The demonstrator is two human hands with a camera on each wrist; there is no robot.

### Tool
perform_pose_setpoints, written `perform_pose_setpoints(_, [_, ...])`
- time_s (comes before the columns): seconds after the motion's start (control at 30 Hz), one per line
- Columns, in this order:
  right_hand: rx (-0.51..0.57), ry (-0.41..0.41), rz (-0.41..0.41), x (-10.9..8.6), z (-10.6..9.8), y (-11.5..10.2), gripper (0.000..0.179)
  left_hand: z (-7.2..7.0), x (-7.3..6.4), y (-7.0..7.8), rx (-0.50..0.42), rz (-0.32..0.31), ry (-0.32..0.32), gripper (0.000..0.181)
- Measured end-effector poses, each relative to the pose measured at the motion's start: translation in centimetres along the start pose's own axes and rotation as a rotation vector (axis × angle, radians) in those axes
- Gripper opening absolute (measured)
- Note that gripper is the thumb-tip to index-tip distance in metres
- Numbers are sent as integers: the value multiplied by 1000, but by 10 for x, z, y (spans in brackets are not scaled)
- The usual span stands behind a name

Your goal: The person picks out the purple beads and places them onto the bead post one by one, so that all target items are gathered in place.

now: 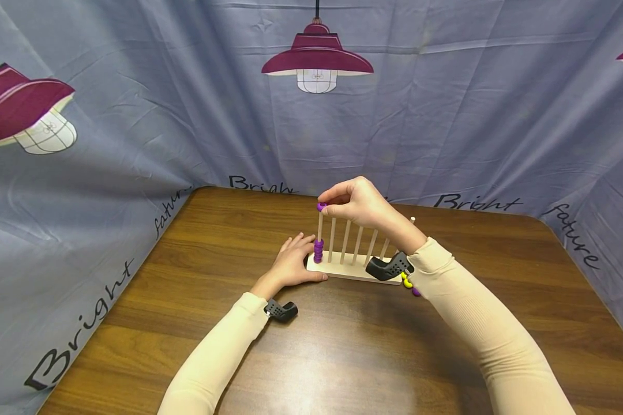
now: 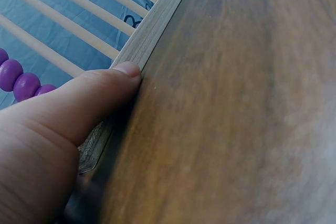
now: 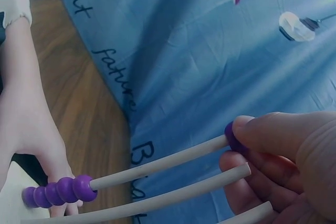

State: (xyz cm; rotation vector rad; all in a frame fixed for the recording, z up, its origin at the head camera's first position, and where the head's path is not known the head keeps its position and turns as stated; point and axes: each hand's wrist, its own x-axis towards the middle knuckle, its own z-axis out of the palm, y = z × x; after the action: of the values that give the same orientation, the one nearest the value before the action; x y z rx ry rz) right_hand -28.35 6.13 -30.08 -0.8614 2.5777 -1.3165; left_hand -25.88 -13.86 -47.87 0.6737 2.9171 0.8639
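A pale wooden base with a row of upright pegs stands on the table. Several purple beads are stacked low on the leftmost peg. My right hand pinches one purple bead between thumb and fingers at the top of that same peg. Against the base's left end rests my left hand, its fingers spread behind the end and its thumb touching the front edge. The right forearm hides part of the right-hand pegs.
Yellow beads and a purple bead lie on the wooden table by the base's right end, partly behind the right wrist. A blue-grey curtain with printed lamps surrounds the table's back and sides.
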Motion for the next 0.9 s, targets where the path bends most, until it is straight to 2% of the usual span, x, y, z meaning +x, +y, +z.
perform_pose_setpoints(0.9, [-70,34,-7,-4,-1,2,23,1,1,0,2,-1,6,76])
